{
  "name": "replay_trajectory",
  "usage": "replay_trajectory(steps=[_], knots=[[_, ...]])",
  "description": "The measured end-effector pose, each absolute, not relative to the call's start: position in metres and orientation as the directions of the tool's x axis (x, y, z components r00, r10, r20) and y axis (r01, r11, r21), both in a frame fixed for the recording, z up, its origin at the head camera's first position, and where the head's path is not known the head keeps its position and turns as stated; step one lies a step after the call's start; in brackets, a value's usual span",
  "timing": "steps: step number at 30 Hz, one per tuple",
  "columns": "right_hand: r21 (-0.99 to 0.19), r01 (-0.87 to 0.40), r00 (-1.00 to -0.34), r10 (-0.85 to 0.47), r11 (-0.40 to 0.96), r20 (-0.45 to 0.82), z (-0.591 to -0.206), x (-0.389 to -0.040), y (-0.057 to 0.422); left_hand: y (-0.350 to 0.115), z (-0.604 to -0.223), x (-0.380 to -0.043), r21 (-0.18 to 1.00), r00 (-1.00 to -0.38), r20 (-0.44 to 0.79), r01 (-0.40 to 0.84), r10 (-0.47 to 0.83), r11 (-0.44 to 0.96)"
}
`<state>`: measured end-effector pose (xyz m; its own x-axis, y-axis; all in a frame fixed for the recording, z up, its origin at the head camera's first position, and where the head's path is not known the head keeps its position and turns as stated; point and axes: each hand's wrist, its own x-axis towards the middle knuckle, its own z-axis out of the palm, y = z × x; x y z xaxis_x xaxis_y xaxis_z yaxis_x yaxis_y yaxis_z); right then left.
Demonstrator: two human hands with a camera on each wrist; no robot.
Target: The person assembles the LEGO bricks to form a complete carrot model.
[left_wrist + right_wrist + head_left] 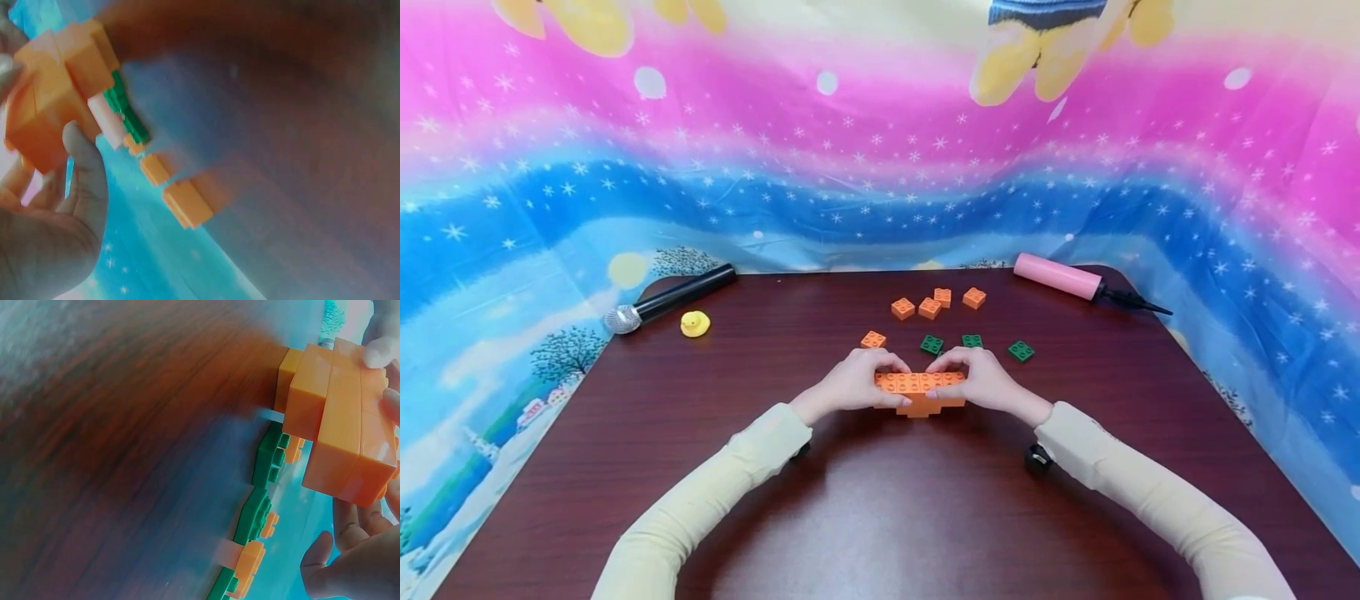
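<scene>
Both hands hold a stepped block of joined orange toy bricks (917, 403), wide on top and narrower toward its bottom. My left hand (853, 379) grips its left end, thumb across the front and index finger behind the studded top. At the other end, my right hand (992, 385) pinches it in the same manner. The block's smooth front shows in the right wrist view (340, 425), with thumb tips against it near the upper right edge. Whether its lowest brick touches the table cannot be told.
Beyond the hands lie green bricks (1021, 351), a single orange brick (873, 339) and several orange bricks (903, 308). A microphone (677, 296) and a yellow rubber duck (695, 323) are at the far left. A pink hand pump (1060, 277) lies far right, near the patterned backdrop (865, 208).
</scene>
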<state>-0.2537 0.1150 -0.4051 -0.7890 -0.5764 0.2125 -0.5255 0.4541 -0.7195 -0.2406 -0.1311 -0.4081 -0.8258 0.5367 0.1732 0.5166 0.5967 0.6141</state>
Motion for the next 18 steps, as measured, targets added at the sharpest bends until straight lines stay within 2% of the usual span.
replay_trajectory(steps=[5,12,15,18], knots=[[-0.722,-0.522,-0.792,-0.572,0.454,0.213,-0.406,-0.253,0.116,-0.140,-0.400,-0.249,0.679,-0.848,0.199,0.481,0.492,0.555],[-0.723,-0.518,-0.794,-0.570,0.457,0.209,-0.408,-0.253,0.118,-0.155,-0.400,-0.275,0.732,-0.925,0.214,0.365,0.314,0.576],[-0.725,-0.514,-0.797,-0.567,0.458,0.207,-0.408,-0.253,0.118,-0.160,-0.406,-0.289,0.736,-0.949,0.191,0.307,0.250,0.603],[-0.729,-0.512,-0.797,-0.566,0.453,0.208,-0.407,-0.252,0.117,-0.162,-0.413,-0.299,0.764,-0.971,0.114,0.220,0.208,0.607]])
